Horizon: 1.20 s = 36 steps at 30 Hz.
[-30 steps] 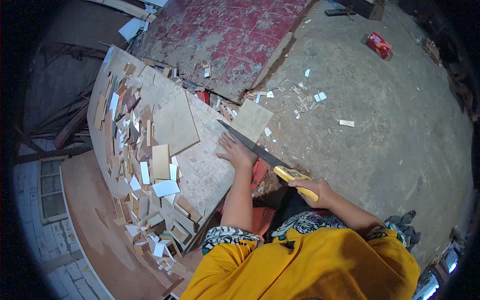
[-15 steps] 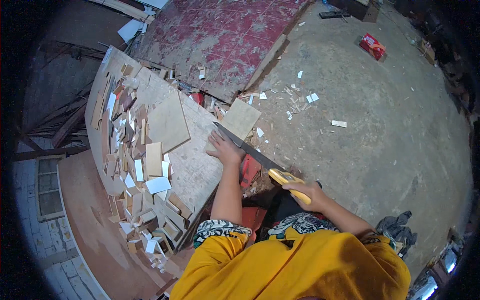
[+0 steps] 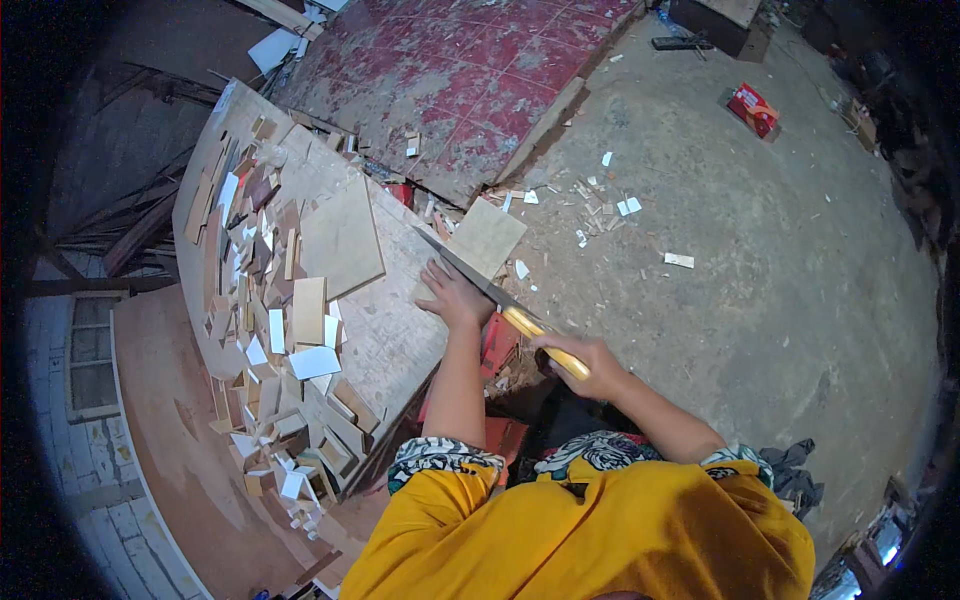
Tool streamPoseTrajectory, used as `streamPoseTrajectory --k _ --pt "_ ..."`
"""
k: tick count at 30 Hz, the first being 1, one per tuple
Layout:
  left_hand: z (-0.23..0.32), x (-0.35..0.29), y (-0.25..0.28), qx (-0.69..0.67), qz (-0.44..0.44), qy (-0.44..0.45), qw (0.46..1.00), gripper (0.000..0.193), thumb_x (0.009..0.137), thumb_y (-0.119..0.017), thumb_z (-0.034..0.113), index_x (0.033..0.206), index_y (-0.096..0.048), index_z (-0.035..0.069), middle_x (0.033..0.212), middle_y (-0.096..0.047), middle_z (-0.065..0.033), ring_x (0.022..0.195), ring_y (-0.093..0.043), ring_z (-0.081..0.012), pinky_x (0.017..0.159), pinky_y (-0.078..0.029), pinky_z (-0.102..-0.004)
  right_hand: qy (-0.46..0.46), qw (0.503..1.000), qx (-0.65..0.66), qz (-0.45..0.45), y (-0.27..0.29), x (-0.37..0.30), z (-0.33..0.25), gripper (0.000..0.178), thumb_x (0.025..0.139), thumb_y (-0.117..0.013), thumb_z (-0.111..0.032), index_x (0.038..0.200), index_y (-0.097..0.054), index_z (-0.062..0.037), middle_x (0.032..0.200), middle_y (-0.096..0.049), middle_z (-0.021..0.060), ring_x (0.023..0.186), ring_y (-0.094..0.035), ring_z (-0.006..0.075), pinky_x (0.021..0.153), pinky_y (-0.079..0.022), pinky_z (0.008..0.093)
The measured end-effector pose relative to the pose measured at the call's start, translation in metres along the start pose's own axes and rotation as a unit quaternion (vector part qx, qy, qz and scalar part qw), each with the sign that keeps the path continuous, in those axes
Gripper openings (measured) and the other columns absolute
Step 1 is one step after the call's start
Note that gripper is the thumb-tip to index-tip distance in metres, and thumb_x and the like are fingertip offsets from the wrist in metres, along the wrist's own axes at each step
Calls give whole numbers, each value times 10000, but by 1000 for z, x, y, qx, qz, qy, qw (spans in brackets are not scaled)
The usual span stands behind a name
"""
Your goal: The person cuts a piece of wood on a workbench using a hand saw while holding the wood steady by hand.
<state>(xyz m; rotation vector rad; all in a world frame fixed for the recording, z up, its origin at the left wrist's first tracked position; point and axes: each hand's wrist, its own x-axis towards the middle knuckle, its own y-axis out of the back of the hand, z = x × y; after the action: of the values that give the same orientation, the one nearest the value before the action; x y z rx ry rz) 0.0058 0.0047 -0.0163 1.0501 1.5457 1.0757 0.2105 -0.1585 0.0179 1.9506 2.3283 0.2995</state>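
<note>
My right hand (image 3: 588,366) is wrapped round the yellow handle of a handsaw (image 3: 462,268). Its long dark blade slants up and to the left, passing just beyond my left hand (image 3: 456,298). That hand lies flat with its fingers apart, at the edge of the worktable (image 3: 395,325). Along the far side of the blade, a square piece of thin board (image 3: 487,238) juts out past the table edge. Whether the blade has cut into it, or what lies under my palm, I cannot make out. A larger thin panel (image 3: 342,238) rests on the table to the left.
Many wood offcuts (image 3: 310,310) and white scraps crowd the table's left side. Red objects (image 3: 500,345) sit below its near edge. Chips (image 3: 600,212) and a red box (image 3: 752,110) lie on the concrete floor, beside a raised red tiled section (image 3: 480,90).
My right hand has pushed the saw forward and to the left, so its tip reaches farther past my left hand. The left hand stays in place; the view has shifted slightly.
</note>
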Motion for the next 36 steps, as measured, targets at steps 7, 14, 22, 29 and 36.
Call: streamPoseTrajectory --k 7,14,22,29,36 --pt "-3 6 -3 4 10 -7 1000 1169 639 -785 539 1533 -220 39 1593 -184 -198 1483 -137 -398 1054 -206 -751 61 998 2 25 17 -21 -12 452 797 -647 -5 1206 -657 -195 1126 -690 178 978 -690 359 798 -569 381" --pt "-5 8 -11 3 -8 -4 1000 1147 658 -778 518 1538 -212 47 1602 -169 -198 1485 -134 -404 1045 -196 -765 45 999 14 -3 -23 61 7 496 801 -643 -51 1262 -623 -233 1102 -680 178 888 -673 395 726 -559 408" --pt "-3 9 -12 8 9 -15 1000 1106 671 -770 479 1537 -223 62 1592 -180 -205 1471 -147 -411 1041 -193 -768 39 999 -17 6 13 -15 -13 428 809 -638 50 1189 -672 -144 1171 -689 169 1039 -695 299 888 -542 334" --pt "-6 10 -17 13 23 -12 1000 1088 668 -787 451 1539 -235 104 1591 -186 -193 1468 -151 -411 1045 -187 -770 -38 997 -36 -57 -23 38 6 496 817 -673 -61 1268 -613 -257 1157 -674 166 954 -679 371 786 -575 398" --pt "1 -4 11 12 -7 -53 999 1199 586 -856 461 1538 -225 98 1589 -214 -164 1477 -163 -383 1057 -196 -763 18 1000 -1 1 13 -6 -11 417 822 -657 -18 1222 -640 -134 1147 -698 142 993 -702 308 842 -549 344"
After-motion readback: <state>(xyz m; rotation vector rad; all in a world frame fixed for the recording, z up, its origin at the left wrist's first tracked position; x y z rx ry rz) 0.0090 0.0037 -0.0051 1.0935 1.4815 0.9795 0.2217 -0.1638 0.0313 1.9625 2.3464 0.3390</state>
